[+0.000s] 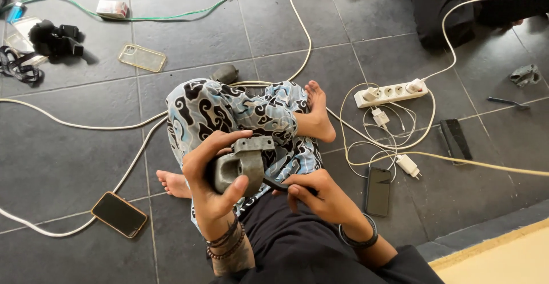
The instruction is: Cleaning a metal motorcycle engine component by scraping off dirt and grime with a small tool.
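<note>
1. Grey metal bracket-like part (243, 167): chunky casting, dull and worn, with a flat plate across its top and a rounded body with a hole.
2. Held upright above the lap, over patterned trousers.

A white power strip (391, 92) lies on the dark tiled floor (57, 158). Just below it sit white chargers (408, 165) amid looped cable, and beside those a dark phone (378, 191) lies face up. Far to the left of the strip lie a clear phone case (142, 58) and a black camera mount (54, 38). Well below and left of the strip rests another phone (119, 214) in an orange case.
</note>
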